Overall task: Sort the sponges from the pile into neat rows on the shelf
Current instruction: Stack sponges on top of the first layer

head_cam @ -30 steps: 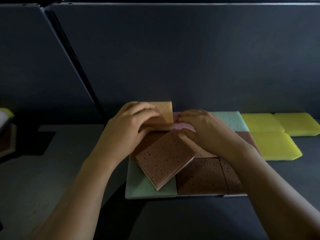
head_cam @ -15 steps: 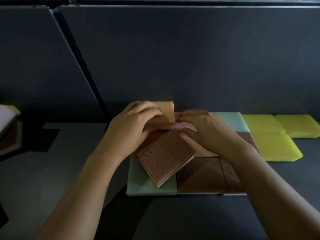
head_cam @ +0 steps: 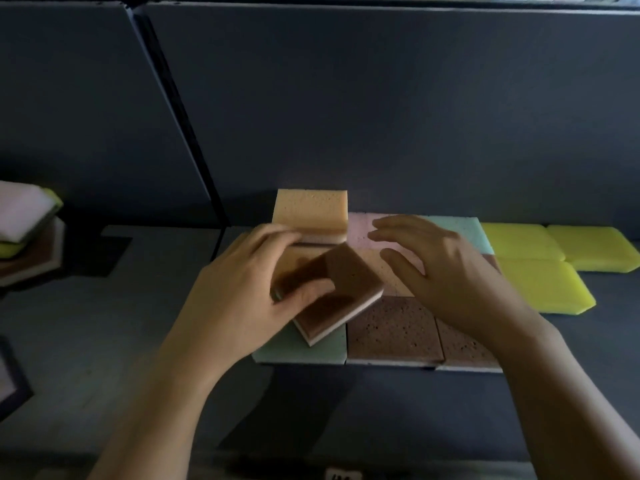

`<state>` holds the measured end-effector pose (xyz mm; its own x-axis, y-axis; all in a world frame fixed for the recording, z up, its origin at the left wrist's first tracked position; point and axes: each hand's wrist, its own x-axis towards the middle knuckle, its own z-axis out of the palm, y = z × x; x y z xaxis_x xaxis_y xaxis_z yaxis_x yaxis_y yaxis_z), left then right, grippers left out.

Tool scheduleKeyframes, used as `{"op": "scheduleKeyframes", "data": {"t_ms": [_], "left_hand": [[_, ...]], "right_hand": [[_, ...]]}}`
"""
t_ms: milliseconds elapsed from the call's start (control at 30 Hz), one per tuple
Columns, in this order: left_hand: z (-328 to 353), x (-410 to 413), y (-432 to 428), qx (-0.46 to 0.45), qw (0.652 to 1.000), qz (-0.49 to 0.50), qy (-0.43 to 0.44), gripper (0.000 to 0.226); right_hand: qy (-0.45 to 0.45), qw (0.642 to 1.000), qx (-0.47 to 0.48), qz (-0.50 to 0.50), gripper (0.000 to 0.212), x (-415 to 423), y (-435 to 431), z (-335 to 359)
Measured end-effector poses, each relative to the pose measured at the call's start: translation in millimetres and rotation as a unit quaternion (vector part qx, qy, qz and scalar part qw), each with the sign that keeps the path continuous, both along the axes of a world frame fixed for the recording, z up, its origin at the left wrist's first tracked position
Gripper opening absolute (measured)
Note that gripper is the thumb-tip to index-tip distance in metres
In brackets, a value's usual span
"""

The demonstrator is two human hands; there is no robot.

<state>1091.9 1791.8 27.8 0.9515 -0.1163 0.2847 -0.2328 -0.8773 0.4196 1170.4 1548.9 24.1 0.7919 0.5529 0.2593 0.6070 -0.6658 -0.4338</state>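
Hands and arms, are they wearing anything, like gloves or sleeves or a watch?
No. The left hand and the right hand are bare, with no gloves, rings or watch that I can see in the dim light. Both arms are bare right to the picture's edge, with no sleeves in view.

left hand (head_cam: 242,303): palm down, thumb on top of brown sponge (head_cam: 349,285), fingers curled past its far edge, gripping it | left forearm: bare, enters from bottom left | right hand (head_cam: 446,271): palm down, fingers spread and relaxed, holding nothing | right forearm: bare, enters from bottom right
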Motion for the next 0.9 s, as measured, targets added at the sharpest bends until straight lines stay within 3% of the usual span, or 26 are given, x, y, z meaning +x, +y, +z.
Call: {"op": "scheduleKeyframes", "data": {"t_ms": [200, 367, 633, 800, 900], "left_hand": [[-5, -18, -11, 0.020, 0.998, -0.005, 0.064, 0.088], [-3, -22, -11, -0.006, 0.996, -0.001, 0.086, 0.079], [-4, -18, -15, -0.037, 0.994, -0.048, 0.087, 0.074], [-2, -15, -21, -0.045, 0.993, -0.069, 0.081, 0.078], [0, -13, -21, -0.063, 0.992, -0.075, 0.085, 0.091]], "right_hand": [[-0.006, 0.998, 0.034, 0.050, 0.032, -18, 1, 6], [-0.013, 0.995, 0.039, 0.087, 0.035, -21, 2, 5], [0.015, 0.985, -0.071, 0.156, 0.081, -20, -2, 4], [0.007, 0.986, -0.042, 0.162, 0.069, -17, -6, 5], [0.001, 0.988, -0.041, 0.146, 0.065, -15, -14, 9]]}}
